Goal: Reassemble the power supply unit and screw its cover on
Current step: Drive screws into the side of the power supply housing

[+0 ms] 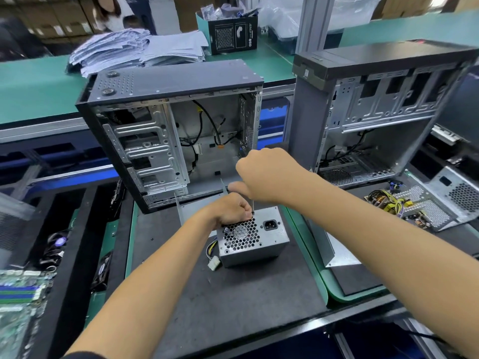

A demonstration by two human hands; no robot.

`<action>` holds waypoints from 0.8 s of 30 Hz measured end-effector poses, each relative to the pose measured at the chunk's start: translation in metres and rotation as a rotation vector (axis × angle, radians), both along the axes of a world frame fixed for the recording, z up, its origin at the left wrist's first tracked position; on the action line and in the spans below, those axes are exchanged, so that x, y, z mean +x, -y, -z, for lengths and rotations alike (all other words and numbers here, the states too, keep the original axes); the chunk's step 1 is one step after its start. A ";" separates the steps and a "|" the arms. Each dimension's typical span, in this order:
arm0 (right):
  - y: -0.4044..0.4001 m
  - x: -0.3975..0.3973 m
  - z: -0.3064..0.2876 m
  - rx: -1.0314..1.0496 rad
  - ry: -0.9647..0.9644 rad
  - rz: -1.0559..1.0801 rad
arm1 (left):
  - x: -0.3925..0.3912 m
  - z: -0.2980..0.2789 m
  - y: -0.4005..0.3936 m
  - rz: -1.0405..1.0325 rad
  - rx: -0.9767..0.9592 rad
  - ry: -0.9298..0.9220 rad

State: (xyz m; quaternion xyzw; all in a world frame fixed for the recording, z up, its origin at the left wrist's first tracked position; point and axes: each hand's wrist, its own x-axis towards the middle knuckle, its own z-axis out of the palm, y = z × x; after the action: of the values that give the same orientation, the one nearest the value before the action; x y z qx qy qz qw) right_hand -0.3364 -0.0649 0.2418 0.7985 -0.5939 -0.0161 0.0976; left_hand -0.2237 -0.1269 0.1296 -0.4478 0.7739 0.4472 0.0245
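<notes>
Down on the dark work mat [233, 301], nearest the camera, sits the power supply unit [252, 238], its honeycomb fan grille and power socket facing us, a bundle of coloured wires with a white connector [214, 263] spilling out at its left side. The left hand [229, 209] is on the unit's top rear edge, fingers curled over the metal and gripping it. Just above, the right hand [267, 174] is clenched into a fist around what looks like a screwdriver; a thin shaft [253, 206] drops from it to the unit's top edge beside the left fingers, though the handle is buried in the fist. Behind the hands stands an open computer case [168, 133], bare inside apart from loose black cables. To its right, a second open case [383, 112], and beside that on the bench an opened power supply [425, 206] with its yellow wiring and circuit board showing. Farther back on the green bench [33, 84], stacks of papers [137, 51] and a black carton [233, 33].
</notes>
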 end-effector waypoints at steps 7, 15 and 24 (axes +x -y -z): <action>0.002 -0.001 -0.010 0.270 0.081 -0.151 | -0.001 -0.004 -0.003 0.025 -0.027 -0.021; -0.001 -0.009 -0.004 0.168 -0.057 -0.014 | -0.003 -0.003 -0.003 -0.049 -0.003 0.019; -0.001 -0.004 -0.002 0.067 -0.093 0.007 | -0.005 -0.003 -0.004 -0.011 -0.031 0.022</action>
State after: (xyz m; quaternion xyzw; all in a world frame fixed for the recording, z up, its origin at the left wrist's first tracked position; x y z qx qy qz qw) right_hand -0.3401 -0.0643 0.2436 0.7974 -0.5908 -0.0735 0.0982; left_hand -0.2283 -0.1231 0.1324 -0.4572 0.7781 0.4301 0.0236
